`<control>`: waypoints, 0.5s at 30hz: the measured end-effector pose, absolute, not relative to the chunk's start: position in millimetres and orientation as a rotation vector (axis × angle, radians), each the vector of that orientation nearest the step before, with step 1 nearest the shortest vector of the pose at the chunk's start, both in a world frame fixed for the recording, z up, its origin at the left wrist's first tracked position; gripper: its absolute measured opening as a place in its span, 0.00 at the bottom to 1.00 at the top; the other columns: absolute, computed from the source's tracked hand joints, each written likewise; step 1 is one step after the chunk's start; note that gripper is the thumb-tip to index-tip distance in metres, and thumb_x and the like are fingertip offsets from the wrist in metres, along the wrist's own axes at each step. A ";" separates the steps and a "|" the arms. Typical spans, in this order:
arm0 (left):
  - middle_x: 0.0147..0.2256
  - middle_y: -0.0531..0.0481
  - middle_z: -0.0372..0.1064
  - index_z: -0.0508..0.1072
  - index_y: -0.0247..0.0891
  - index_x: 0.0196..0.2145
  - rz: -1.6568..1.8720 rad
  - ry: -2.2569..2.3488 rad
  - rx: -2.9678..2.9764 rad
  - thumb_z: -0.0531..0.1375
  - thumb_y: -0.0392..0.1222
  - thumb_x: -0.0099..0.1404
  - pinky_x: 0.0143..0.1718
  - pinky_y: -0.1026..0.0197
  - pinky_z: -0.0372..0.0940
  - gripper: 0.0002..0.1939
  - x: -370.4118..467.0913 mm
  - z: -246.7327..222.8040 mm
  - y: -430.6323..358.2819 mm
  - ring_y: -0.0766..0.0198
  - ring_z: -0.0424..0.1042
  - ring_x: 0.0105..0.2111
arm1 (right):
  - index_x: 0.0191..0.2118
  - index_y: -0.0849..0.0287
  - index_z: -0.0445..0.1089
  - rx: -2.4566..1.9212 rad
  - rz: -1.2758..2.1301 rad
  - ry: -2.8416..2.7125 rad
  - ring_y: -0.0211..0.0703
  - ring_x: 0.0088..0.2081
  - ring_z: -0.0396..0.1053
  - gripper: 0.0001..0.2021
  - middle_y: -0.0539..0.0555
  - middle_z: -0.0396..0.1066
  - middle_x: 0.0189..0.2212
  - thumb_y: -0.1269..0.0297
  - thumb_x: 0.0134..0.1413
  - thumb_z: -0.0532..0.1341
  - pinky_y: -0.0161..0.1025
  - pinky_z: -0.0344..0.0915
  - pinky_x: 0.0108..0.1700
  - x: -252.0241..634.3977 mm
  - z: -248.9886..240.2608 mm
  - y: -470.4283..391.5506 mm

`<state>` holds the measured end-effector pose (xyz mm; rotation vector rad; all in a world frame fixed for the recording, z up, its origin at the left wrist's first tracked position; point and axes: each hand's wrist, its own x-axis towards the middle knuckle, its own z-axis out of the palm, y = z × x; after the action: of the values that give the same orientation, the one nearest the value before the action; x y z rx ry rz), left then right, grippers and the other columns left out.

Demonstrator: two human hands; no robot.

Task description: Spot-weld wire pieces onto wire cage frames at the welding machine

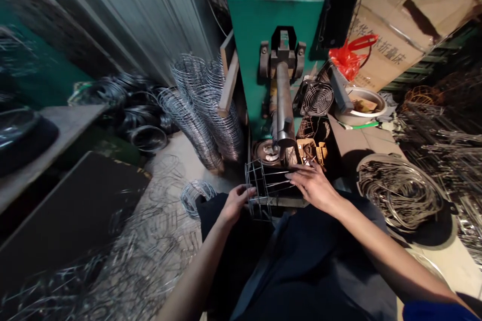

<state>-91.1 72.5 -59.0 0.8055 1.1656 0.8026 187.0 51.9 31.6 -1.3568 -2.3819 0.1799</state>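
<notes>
A small wire cage (pixel 259 180) of thin metal rods is held sideways between both my hands, above my lap. My left hand (pixel 238 201) pinches its left end, thumb and fingers closed on the wires. At the cage's other end, my right hand (pixel 311 185) has its fingers around the long rod ends. Just beyond the cage stands a green machine (pixel 248 25) with a thick metal arm (pixel 285 105) pointing toward me. The arm's tip is close above the cage; whether they touch I cannot tell.
Tall stacks of wire rings (pixel 203 110) stand left of the machine. Loose wire pieces (pixel 150 241) cover the floor at left. On the right are a round container (pixel 448 230) of wire hoops, a white bowl (pixel 380 110), a cardboard box (pixel 391 25) and piled metal rods (pixel 444 135).
</notes>
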 end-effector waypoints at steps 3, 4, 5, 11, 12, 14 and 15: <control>0.32 0.43 0.74 0.74 0.30 0.39 0.810 1.172 0.795 0.71 0.57 0.50 0.20 0.66 0.64 0.28 -89.1 -62.0 77.0 0.64 0.73 0.24 | 0.53 0.54 0.72 -1.375 0.077 -2.384 0.53 0.58 0.67 0.17 0.57 0.79 0.44 0.74 0.64 0.55 0.61 0.48 0.62 183.9 28.1 52.2; 0.32 0.43 0.74 0.74 0.30 0.39 0.812 1.173 0.793 0.71 0.57 0.49 0.19 0.66 0.64 0.29 -88.7 -62.7 78.4 0.64 0.72 0.23 | 0.53 0.54 0.72 -1.361 0.052 -2.373 0.52 0.58 0.67 0.17 0.57 0.79 0.43 0.75 0.63 0.55 0.60 0.47 0.63 183.2 28.0 52.3; 0.32 0.43 0.74 0.74 0.30 0.39 0.813 1.173 0.791 0.71 0.57 0.49 0.19 0.66 0.64 0.29 -88.5 -63.2 79.6 0.64 0.72 0.23 | 0.52 0.54 0.73 -1.341 0.040 -2.356 0.52 0.57 0.68 0.16 0.57 0.79 0.43 0.74 0.64 0.55 0.59 0.46 0.63 182.8 28.1 52.7; 0.31 0.44 0.74 0.73 0.31 0.41 0.826 1.179 0.799 0.72 0.57 0.48 0.18 0.66 0.62 0.31 -92.0 -63.0 88.6 0.62 0.74 0.24 | 0.47 0.52 0.75 -1.266 0.124 -2.276 0.49 0.54 0.71 0.10 0.54 0.80 0.42 0.67 0.66 0.58 0.54 0.50 0.59 182.8 29.5 62.8; 0.31 0.45 0.73 0.73 0.31 0.42 0.832 1.179 0.806 0.72 0.57 0.48 0.18 0.67 0.62 0.31 -93.1 -62.6 90.7 0.62 0.74 0.24 | 0.47 0.52 0.75 -1.258 0.130 -2.271 0.48 0.54 0.71 0.10 0.54 0.80 0.42 0.67 0.66 0.58 0.53 0.50 0.59 182.7 29.2 65.1; 0.30 0.46 0.73 0.74 0.31 0.42 0.845 1.175 0.822 0.72 0.56 0.49 0.19 0.67 0.62 0.30 -95.1 -61.5 95.5 0.62 0.74 0.24 | 0.46 0.52 0.75 -1.245 0.122 -2.261 0.48 0.53 0.71 0.10 0.53 0.80 0.41 0.67 0.66 0.57 0.52 0.50 0.59 182.2 28.5 69.8; 0.30 0.46 0.73 0.74 0.31 0.41 0.853 1.172 0.830 0.71 0.56 0.49 0.20 0.66 0.63 0.29 -95.8 -60.9 97.9 0.62 0.74 0.24 | 0.46 0.52 0.75 -1.239 0.113 -2.257 0.48 0.53 0.71 0.10 0.53 0.80 0.41 0.67 0.66 0.57 0.52 0.50 0.58 181.7 28.1 71.9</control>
<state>-95.8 97.9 -60.9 0.8302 1.1724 0.8531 181.7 71.9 28.1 -1.2389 -2.2571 0.1133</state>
